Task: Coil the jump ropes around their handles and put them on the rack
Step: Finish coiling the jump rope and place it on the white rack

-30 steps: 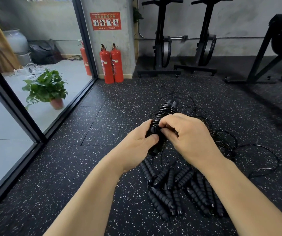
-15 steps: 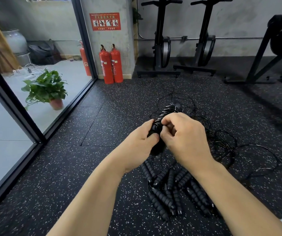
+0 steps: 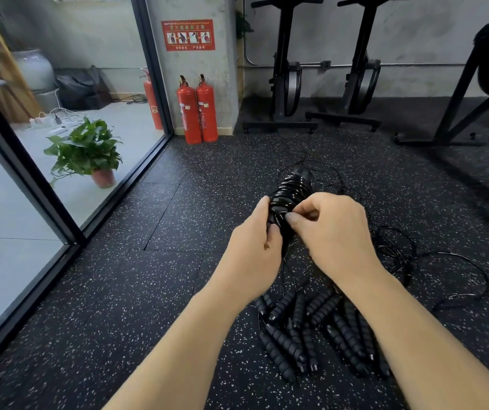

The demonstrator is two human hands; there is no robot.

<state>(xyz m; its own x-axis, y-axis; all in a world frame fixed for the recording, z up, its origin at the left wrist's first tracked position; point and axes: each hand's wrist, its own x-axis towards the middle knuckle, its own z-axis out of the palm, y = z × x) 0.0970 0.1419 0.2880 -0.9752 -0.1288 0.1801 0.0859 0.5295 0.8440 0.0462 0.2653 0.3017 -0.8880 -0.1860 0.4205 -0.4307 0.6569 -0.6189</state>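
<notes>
While thumb and forefinger of the right hand (image 3: pixel 336 235) pinch a turn of cord on the wrapped jump rope (image 3: pixel 292 189), the left hand (image 3: pixel 252 253) curls its fingers round the bundle's lower end from 9 o'clock. Below it, at 6 o'clock, a pile of black handles (image 3: pixel 311 329) lies on the floor. Loose cords (image 3: pixel 399 250) sprawl toward 3 o'clock, and two fire extinguishers (image 3: pixel 197 110) stand at 11 o'clock.

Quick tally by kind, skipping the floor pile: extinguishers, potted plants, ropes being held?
Extinguishers: 3
Potted plant: 1
Rope, held by left hand and right hand: 1
Total: 5
</notes>
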